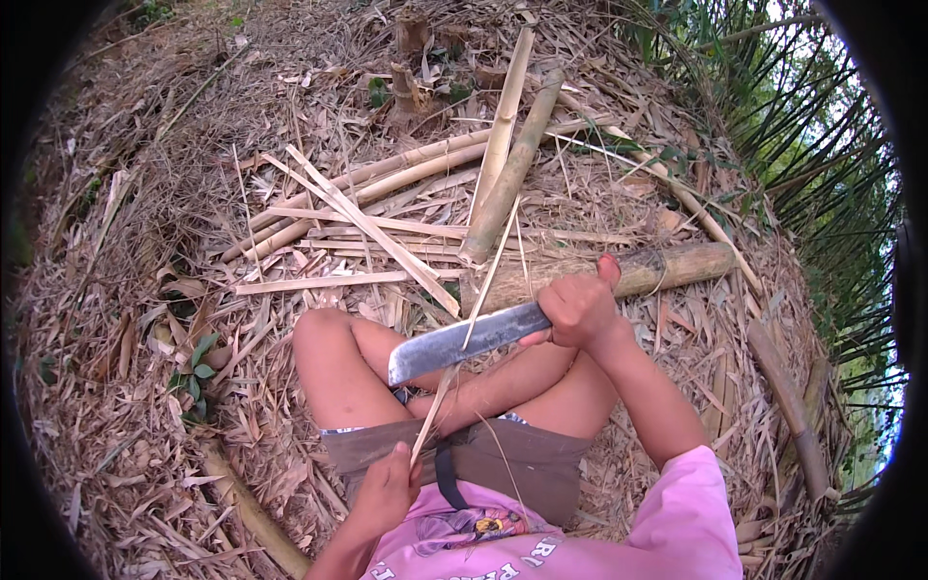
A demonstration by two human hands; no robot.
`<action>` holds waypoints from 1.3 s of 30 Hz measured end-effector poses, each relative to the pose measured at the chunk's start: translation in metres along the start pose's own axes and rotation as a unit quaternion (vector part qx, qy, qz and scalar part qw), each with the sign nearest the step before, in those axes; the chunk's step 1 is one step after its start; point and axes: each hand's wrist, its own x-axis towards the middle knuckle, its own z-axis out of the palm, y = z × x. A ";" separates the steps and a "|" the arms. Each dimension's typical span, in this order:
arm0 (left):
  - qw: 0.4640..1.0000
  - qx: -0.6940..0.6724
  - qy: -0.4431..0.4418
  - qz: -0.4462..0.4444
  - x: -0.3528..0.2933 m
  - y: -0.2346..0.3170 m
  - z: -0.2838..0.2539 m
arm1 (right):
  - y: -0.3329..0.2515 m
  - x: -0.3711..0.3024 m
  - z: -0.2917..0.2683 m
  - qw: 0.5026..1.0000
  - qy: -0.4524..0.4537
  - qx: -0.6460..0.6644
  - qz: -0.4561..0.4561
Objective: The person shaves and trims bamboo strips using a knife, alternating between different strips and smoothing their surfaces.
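Note:
My right hand (580, 307) is closed round the handle of a machete (464, 340), its broad grey blade reaching left above my crossed legs. Under the blade runs a thin bamboo strip (437, 416), pinched at its lower end by my left hand (389, 483). The strip slants up past the blade toward a short bamboo log (633, 274) lying crosswise beyond my knees. Part of the strip is hidden behind the blade. A thin curled shaving (498, 449) hangs over the brown cloth (541, 464) on my lap.
Several split bamboo strips (372, 230) lie crossed ahead on the left. A bamboo pole (517, 164) and a split half (501, 126) lean by the log. Stumps (406, 92) stand farther off. More poles (788, 396) lie at right, amid dry leaves (126, 387). Green bamboo (812, 145) grows at far right.

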 end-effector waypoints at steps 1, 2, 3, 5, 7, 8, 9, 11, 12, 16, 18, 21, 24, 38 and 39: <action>0.997 -0.047 -0.021 -0.057 -0.011 -0.006 -0.002 | 0.020 -0.027 0.028 0.985 -0.044 -0.078 0.149; 0.988 -0.094 -0.029 -0.119 -0.027 -0.019 -0.009 | 0.063 -0.046 0.035 0.958 -0.123 -0.056 0.254; 0.991 -0.070 -0.032 -0.109 -0.043 -0.044 -0.018 | 0.109 -0.070 0.027 0.906 -0.212 -0.068 0.359; 0.977 -0.120 0.007 -0.176 -0.056 -0.046 -0.026 | 0.148 -0.078 -0.002 0.813 -0.077 0.006 0.576; 0.939 -0.258 -0.024 -0.225 -0.046 -0.059 -0.016 | 0.122 -0.084 -0.017 0.800 -0.030 0.032 0.598; 0.919 -0.323 -0.081 -0.213 -0.028 -0.056 -0.019 | 0.094 -0.072 -0.022 0.825 -0.023 0.051 0.562; 0.894 -0.382 -0.137 -0.188 -0.009 -0.046 -0.025 | 0.071 -0.053 -0.023 0.849 -0.005 0.069 0.523; 0.930 -0.313 -0.152 -0.116 0.009 -0.023 -0.020 | 0.026 -0.029 -0.033 0.855 -0.110 0.048 0.505; 0.944 -0.274 -0.159 -0.087 0.013 -0.014 -0.018 | 0.011 -0.027 -0.029 0.859 -0.116 0.068 0.494; 0.930 -0.300 -0.210 -0.036 0.029 -0.001 -0.022 | -0.034 -0.020 -0.034 0.856 -0.085 0.098 0.501; 0.946 -0.273 -0.169 -0.047 0.029 0.006 -0.020 | -0.050 -0.013 -0.039 0.881 -0.003 0.142 0.451; 0.959 -0.236 -0.158 -0.026 0.031 0.008 -0.017 | -0.068 -0.012 -0.032 0.905 0.065 0.181 0.378; 0.967 -0.204 -0.149 -0.017 0.031 0.014 -0.012 | -0.085 0.008 -0.043 0.946 0.039 0.152 0.284; 0.988 0.078 0.023 0.133 0.011 0.028 0.027 | -0.089 0.020 -0.025 0.970 0.019 0.143 0.198; 0.987 0.082 0.017 0.136 0.008 0.029 0.028 | -0.086 0.017 -0.021 0.973 0.038 0.137 0.183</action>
